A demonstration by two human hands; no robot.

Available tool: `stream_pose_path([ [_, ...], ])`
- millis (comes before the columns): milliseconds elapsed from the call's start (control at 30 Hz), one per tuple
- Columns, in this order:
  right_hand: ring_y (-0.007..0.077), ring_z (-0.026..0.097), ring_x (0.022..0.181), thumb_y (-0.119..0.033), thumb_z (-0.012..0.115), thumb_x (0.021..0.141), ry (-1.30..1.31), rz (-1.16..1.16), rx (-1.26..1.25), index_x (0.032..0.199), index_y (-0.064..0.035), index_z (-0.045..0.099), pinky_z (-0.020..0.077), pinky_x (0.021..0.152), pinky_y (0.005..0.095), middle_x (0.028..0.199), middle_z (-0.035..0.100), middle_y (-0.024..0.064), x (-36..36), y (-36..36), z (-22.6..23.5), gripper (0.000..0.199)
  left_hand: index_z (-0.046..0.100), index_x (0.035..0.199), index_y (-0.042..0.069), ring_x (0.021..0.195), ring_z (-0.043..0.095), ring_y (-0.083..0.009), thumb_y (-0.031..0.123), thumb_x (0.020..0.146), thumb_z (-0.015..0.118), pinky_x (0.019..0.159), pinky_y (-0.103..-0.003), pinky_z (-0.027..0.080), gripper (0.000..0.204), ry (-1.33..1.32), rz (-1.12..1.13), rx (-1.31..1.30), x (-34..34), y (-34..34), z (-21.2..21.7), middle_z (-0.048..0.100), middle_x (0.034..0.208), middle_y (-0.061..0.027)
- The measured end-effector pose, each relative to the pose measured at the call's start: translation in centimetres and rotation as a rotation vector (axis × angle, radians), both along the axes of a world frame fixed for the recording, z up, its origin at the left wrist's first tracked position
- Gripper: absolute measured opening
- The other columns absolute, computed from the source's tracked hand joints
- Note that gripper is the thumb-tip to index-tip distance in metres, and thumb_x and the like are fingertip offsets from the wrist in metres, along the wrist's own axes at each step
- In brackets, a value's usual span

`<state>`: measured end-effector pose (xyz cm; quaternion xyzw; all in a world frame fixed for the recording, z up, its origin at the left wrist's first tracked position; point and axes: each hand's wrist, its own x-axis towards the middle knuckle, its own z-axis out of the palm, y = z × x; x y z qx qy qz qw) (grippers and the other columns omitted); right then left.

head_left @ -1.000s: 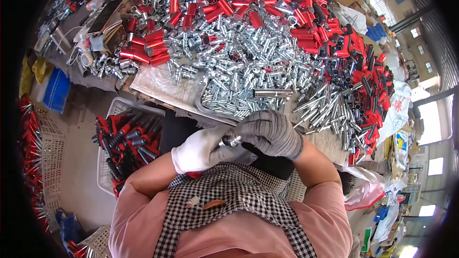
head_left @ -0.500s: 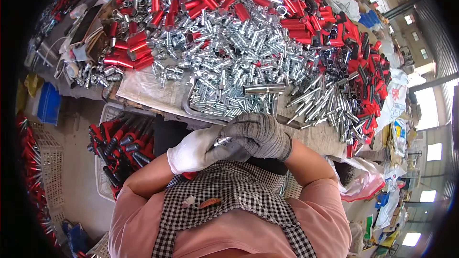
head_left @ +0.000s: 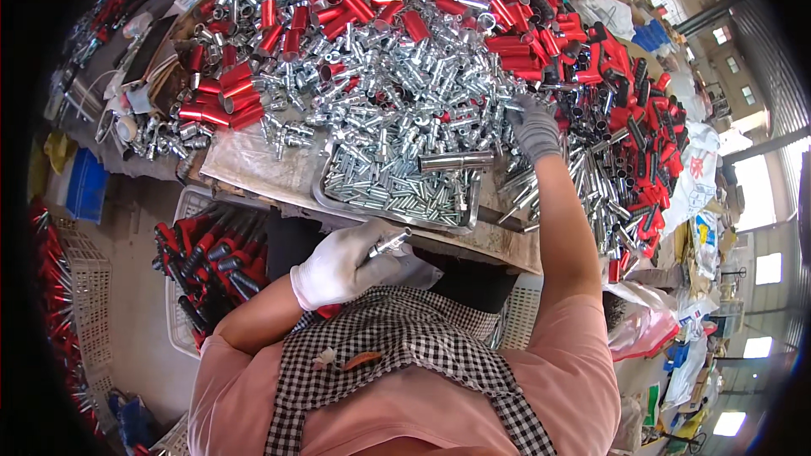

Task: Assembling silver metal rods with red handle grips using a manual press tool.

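My left hand (head_left: 340,268), in a white glove, is closed around a small silver metal fitting (head_left: 390,242) in front of my apron, with the fitting's end poking out past the thumb and fingers. My right hand (head_left: 538,133), in a grey knitted glove, reaches out over the bench to the right edge of a heap of shiny metal fittings (head_left: 397,101). Its fingertips are down among the parts, so their grip is hidden. Just left of that hand a chrome tube (head_left: 456,160) lies across a metal tray (head_left: 319,194) of small pins.
Red metal sleeves (head_left: 241,101) lie around the heap. Thin metal rods (head_left: 596,190) and red-and-black handles (head_left: 650,135) are piled on the right. Below the bench's left side stands a white basket (head_left: 187,203) full of red-and-black tools. A blue bin (head_left: 87,186) sits farther left.
My right hand has left my left hand and stretched forward and right to the heap. My left hand has stayed near the apron, and the fitting in it now shows more plainly.
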<state>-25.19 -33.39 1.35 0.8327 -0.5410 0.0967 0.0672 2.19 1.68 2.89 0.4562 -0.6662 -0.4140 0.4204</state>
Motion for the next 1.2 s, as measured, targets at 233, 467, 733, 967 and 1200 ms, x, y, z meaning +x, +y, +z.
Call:
stream_pose_path([
  [233, 0.0083, 0.054, 0.078, -0.011, 0.068, 0.082, -1.137, 0.17, 0.226, 0.11, -0.0059, 0.063, 0.0459, 0.069, 0.0228, 0.093, 0.063, 0.0018, -1.3, 2.1, 0.6, 0.029, 0.061, 0.112, 0.004, 0.092, 0.068, -0.0321, 0.025, 0.092, 0.064, 0.081, -0.037, 0.052, 0.029, -0.039, 0.104, 0.075, -0.4, 1.2, 0.8, 0.068, 0.098, -0.0143],
  [467, 0.0173, 0.059, 0.082, -0.002, 0.071, 0.081, -0.661, 1.1, 0.61, 0.1, -0.008, 0.067, 0.0486, 0.071, 0.0289, 0.093, 0.06, 0.0043, 5.3, 20.5, 9.6, 0.02, 0.061, 0.102, 0.001, 0.083, 0.066, -0.0346, 0.028, 0.087, 0.067, 0.074, -0.04, 0.051, 0.031, -0.045, 0.036, -0.006, -0.4, 0.9, -0.9, 0.067, 0.089, -0.0176],
  [733, 0.0273, 0.066, 0.084, -0.033, 0.074, 0.08, -0.162, 1.018, 0.496, 0.102, -0.0115, 0.07, 0.0549, 0.073, 0.0361, 0.091, 0.066, 0.0096, 7.9, 26.1, 8.7, 0.031, 0.061, 0.098, 0.001, 0.074, 0.064, -0.0366, 0.033, 0.085, 0.07, 0.066, -0.042, 0.051, 0.035, -0.139, -0.037, 0.009, -1.1, 2.7, -2.0, 0.063, 0.08, -0.0178],
  [967, 0.035, 0.068, 0.086, -0.037, 0.075, 0.079, -0.079, 0.712, 0.723, 0.13, -0.0078, 0.056, 0.0547, 0.078, 0.0407, 0.096, 0.069, 0.0157, 8.7, 27.8, 11.4, 0.062, 0.061, 0.096, 0.001, 0.075, 0.065, -0.0359, 0.033, 0.085, 0.071, 0.067, -0.042, 0.051, 0.035, -0.165, 0.036, -0.085, -1.4, 3.4, -2.9, 0.064, 0.082, -0.0179],
  [1200, 0.0271, 0.068, 0.079, -0.057, 0.068, 0.08, -0.237, 0.841, 0.53, 0.137, -0.0105, 0.053, 0.0273, 0.109, 0.0476, 0.083, 0.071, 0.0051, 6.1, 25.8, 8.5, 0.075, 0.064, 0.099, 0.002, 0.075, 0.065, -0.0354, 0.029, 0.081, 0.073, 0.068, -0.042, 0.052, 0.034, -0.135, 0.005, -0.098, -1.8, 3.4, -2.3, 0.065, 0.084, -0.0165],
])
